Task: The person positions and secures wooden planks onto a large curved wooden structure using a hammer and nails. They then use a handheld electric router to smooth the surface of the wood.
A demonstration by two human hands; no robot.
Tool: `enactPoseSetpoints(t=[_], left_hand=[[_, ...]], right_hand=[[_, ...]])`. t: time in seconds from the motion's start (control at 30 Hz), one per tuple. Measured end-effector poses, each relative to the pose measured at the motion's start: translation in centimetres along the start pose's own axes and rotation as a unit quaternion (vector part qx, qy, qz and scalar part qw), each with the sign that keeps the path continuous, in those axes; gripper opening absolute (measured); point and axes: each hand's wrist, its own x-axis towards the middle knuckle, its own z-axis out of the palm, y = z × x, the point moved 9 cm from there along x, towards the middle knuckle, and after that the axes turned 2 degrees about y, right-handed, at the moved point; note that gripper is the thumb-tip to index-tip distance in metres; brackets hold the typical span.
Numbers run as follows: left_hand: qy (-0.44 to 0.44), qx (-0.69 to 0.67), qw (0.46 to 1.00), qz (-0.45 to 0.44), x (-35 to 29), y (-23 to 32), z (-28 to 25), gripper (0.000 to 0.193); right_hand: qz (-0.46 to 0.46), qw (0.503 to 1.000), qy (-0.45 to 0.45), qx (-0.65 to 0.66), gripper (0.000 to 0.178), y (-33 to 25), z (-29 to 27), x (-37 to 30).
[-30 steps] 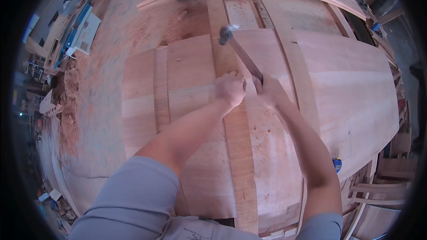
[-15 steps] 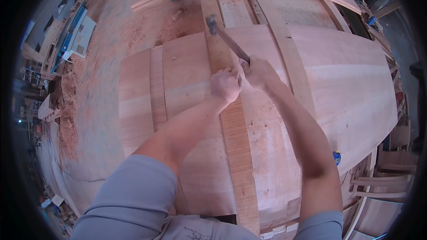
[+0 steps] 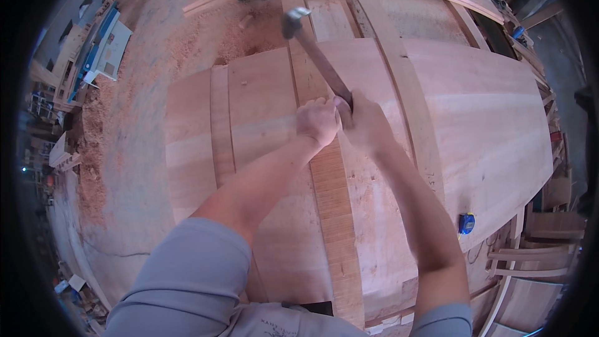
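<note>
My right hand (image 3: 368, 122) is wrapped round the wooden handle of a hammer (image 3: 322, 63). The hammer points up and to the left, its metal head over the far part of a long wooden strip (image 3: 334, 193). Just left of it, my left hand (image 3: 318, 122) rests over the same strip with its fingers closed. Whatever those fingers pinch is hidden. The two hands are close together, thumbs almost side by side. Beneath the strip lies a broad pale plywood panel (image 3: 271, 112).
A blue tape measure (image 3: 466, 223) sits on the panel beside my right forearm. Another long wooden strip (image 3: 393, 68) runs to the right, and a narrower one (image 3: 221, 125) to the left. Sawdust (image 3: 181, 43) covers the floor at the far left. Stacked boards (image 3: 530, 256) stand at the right.
The hammer head has risen slightly and tipped to the left. My right forearm has shifted left, uncovering more of the tape measure. My left hand stays nearly in place.
</note>
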Motion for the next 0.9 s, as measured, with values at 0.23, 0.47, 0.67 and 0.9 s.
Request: enactPoseSetpoints(t=[0.23, 0.47, 0.67, 0.9], left_hand=[[0.048, 0.003, 0.999, -0.018, -1.1, -1.0, -1.0, 0.017], [0.064, -0.021, 0.998, -0.002, -0.7, -0.1, -1.3, 0.018], [0.031, -0.006, 1.000, -0.002, -0.5, -0.2, -0.6, 0.017], [0.012, 0.012, 0.999, -0.031, -0.5, -1.1, -0.2, 0.017]], right_hand=[[0.055, 0.975, 0.025, 0.214, 0.040, -1.2, -3.7, -9.6], [0.081, 0.991, 0.024, 0.099, 0.046, 2.9, -1.6, -5.6], [0.029, 0.997, 0.050, 0.048, 0.049, 4.1, 2.5, -1.7], [0.030, 0.998, -0.006, 0.056, 0.054, 1.0, 2.0, 0.8]])
